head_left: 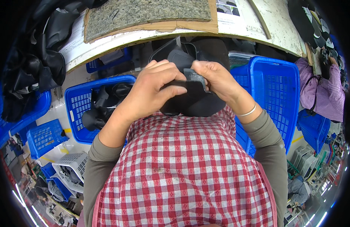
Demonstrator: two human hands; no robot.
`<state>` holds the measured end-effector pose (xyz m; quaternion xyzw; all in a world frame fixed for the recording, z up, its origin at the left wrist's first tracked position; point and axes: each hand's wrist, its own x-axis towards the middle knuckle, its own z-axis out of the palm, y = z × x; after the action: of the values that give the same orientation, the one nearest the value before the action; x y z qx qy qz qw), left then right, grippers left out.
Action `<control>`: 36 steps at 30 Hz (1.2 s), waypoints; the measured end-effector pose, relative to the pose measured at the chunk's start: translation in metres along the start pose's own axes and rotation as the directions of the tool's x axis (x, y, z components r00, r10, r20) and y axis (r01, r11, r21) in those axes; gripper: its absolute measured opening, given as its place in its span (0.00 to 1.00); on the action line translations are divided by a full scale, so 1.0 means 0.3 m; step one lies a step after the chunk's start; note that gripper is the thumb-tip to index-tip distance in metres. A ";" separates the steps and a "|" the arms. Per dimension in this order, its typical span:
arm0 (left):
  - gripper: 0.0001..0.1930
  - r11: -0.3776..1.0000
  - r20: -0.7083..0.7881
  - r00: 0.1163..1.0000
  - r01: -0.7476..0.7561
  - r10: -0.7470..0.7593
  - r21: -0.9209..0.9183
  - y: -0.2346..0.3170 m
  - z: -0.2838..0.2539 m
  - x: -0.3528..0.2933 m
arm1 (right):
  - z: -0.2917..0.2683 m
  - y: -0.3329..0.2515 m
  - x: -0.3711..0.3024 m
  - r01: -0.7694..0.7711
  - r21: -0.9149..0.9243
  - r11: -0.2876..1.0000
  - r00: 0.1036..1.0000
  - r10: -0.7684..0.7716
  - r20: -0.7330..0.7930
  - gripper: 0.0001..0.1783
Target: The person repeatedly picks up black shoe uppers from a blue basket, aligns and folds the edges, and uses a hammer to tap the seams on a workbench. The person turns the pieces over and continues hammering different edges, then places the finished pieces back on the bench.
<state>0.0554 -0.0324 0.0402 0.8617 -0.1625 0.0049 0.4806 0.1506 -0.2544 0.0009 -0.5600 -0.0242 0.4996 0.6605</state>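
Left fingers and right fingers clamped a black piece before the twelve-o'clock table, apparently to keep its grey patch taut.

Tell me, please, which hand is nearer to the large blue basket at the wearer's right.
Right. The right hand, gripping a dark piece, is left of the large blue basket; the left hand is farther left, on the same piece.

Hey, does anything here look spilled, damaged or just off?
Nothing looks spilled or plainly damaged. The only oddity is a mottled grey patch on the black leather-like piece between the left hand and right hand: it looks rough against the smoother dark material, though I can't tell whether that's wear or its finish.
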 end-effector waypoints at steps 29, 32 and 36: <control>0.11 0.977 -0.018 0.978 0.206 -0.207 -0.047 -0.017 0.010 0.001 | 0.064 0.129 -0.065 0.445 -0.809 0.383 0.780 -0.610 0.140 0.33; 0.11 0.949 0.072 0.957 0.287 -0.279 -0.128 -0.020 -0.008 0.017 | 0.061 0.129 -0.066 0.415 -0.827 0.380 0.786 -0.608 0.114 0.32; 0.11 0.936 0.143 0.946 0.313 -0.291 -0.160 -0.030 -0.017 0.037 | 0.068 0.112 -0.064 0.410 -0.828 0.382 0.798 -0.590 0.124 0.32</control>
<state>0.0693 -0.0268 0.0374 0.8281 -0.0557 -0.1343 0.5415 0.1076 -0.2572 -0.0071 -0.8110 -0.3590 0.1474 0.4377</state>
